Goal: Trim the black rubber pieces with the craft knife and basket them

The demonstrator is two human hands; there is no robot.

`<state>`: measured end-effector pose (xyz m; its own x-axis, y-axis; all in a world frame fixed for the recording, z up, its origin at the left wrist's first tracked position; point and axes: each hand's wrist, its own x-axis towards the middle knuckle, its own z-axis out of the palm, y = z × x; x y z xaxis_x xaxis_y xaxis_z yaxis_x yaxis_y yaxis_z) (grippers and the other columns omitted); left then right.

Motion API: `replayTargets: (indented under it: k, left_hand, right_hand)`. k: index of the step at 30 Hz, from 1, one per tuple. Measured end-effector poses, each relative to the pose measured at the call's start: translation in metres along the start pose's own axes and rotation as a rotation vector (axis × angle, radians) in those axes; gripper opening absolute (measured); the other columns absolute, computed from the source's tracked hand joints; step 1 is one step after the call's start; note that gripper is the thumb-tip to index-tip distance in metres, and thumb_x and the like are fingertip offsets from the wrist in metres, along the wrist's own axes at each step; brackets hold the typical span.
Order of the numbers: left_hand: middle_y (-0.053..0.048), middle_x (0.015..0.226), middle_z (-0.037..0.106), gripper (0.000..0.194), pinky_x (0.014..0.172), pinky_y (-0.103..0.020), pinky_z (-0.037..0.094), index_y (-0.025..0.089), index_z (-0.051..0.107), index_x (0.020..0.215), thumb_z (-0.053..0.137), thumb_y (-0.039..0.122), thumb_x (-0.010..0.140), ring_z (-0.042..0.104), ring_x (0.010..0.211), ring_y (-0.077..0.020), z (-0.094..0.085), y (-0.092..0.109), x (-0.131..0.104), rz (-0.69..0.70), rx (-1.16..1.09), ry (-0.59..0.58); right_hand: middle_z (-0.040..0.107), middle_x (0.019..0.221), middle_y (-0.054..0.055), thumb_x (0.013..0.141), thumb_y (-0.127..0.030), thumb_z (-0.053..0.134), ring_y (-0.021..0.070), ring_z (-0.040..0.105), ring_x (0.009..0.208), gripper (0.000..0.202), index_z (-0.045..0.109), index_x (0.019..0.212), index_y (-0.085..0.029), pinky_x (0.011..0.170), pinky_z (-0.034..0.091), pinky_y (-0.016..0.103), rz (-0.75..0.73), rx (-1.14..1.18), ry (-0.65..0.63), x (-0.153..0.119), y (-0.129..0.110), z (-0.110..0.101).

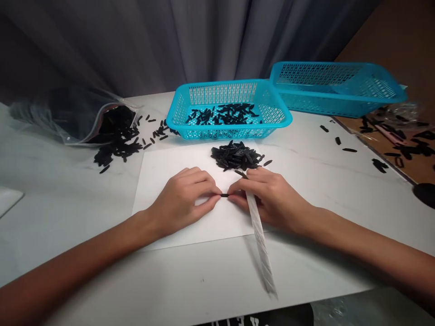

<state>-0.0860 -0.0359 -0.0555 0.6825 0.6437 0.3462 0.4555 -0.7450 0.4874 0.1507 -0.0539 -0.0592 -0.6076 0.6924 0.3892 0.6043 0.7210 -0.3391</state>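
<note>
Over a white sheet of paper (163, 181), both hands pinch the ends of one small, dark, elongated piece (224, 195). My left hand (188, 194) grips its left end between thumb and fingertips. My right hand (268, 194) has the other end in a pinch. Held in the same right hand is a long, slim tool (260, 240) wrapped in white, its dark tip pointing away from me and its tail toward the table's front edge; its kind is unclear. Just beyond the fingers lies a heap of similar black pieces (236, 155).
A blue plastic basket (231, 132) with black pieces inside stands behind the heap. Another blue basket (336, 102) is at back right. On the left, a clear plastic bag (68, 115) spills black pieces. More pieces (416, 147) lie scattered on a brown surface at right.
</note>
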Motion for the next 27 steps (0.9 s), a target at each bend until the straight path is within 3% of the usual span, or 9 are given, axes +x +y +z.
replayTargets:
  k: [5,9,12,17,22,27]
  left_hand:
    - [-0.001,0.084,0.075,0.006,0.076,-0.029,0.05,0.018,0.073,0.09,0.069,0.015,0.089,0.065,0.079,-0.0146,0.004,0.011,0.002,-0.043,-0.124,0.163]
    - [0.001,0.081,0.076,0.007,0.065,-0.023,0.05,0.02,0.076,0.086,0.073,0.014,0.086,0.063,0.072,-0.0115,0.004,0.023,0.003,-0.222,-0.283,0.244]
    - [0.001,0.08,0.077,0.005,0.064,-0.023,0.051,0.021,0.077,0.084,0.074,0.017,0.085,0.066,0.07,-0.0113,0.004,0.029,0.004,-0.367,-0.429,0.253]
    - [-0.001,0.084,0.079,0.002,0.07,-0.022,0.059,0.021,0.078,0.083,0.076,0.022,0.084,0.074,0.078,-0.0144,0.004,0.032,0.006,-0.52,-0.688,0.238]
    - [-0.002,0.082,0.079,0.001,0.074,-0.024,0.064,0.02,0.077,0.085,0.076,0.021,0.085,0.077,0.08,-0.0167,0.002,0.032,0.005,-0.574,-0.873,0.203]
    - [-0.001,0.084,0.079,0.004,0.075,-0.022,0.064,0.021,0.078,0.087,0.078,0.02,0.083,0.078,0.081,-0.0156,0.002,0.032,0.005,-0.558,-0.897,0.209]
  right_hand:
    - [0.063,0.064,-0.001,0.095,-0.022,0.065,0.0131,0.052,0.058,0.011,0.07,0.088,-0.017,0.063,0.039,0.028,-0.011,-0.001,0.091,-0.005,0.0,-0.003]
    - [0.064,0.067,-0.001,0.095,-0.024,0.066,0.0134,0.054,0.059,0.007,0.069,0.098,-0.018,0.063,0.041,0.029,-0.026,-0.005,0.163,-0.005,-0.001,-0.007]
    - [0.06,0.063,-0.002,0.096,-0.022,0.066,0.0134,0.051,0.057,0.011,0.07,0.105,-0.019,0.06,0.039,0.029,-0.075,-0.024,0.207,-0.004,-0.002,-0.011]
    - [0.053,0.057,-0.003,0.095,-0.019,0.065,0.0128,0.047,0.052,0.009,0.073,0.099,-0.02,0.056,0.034,0.031,-0.124,-0.054,0.265,-0.002,-0.006,-0.016]
    - [0.054,0.057,-0.003,0.093,-0.018,0.067,0.0127,0.047,0.05,0.005,0.071,0.092,-0.02,0.055,0.035,0.031,-0.083,-0.037,0.309,-0.002,-0.01,-0.018]
    - [0.058,0.058,-0.003,0.093,-0.017,0.066,0.0135,0.048,0.051,0.007,0.069,0.091,-0.023,0.056,0.038,0.031,-0.026,-0.025,0.302,-0.003,-0.014,-0.021]
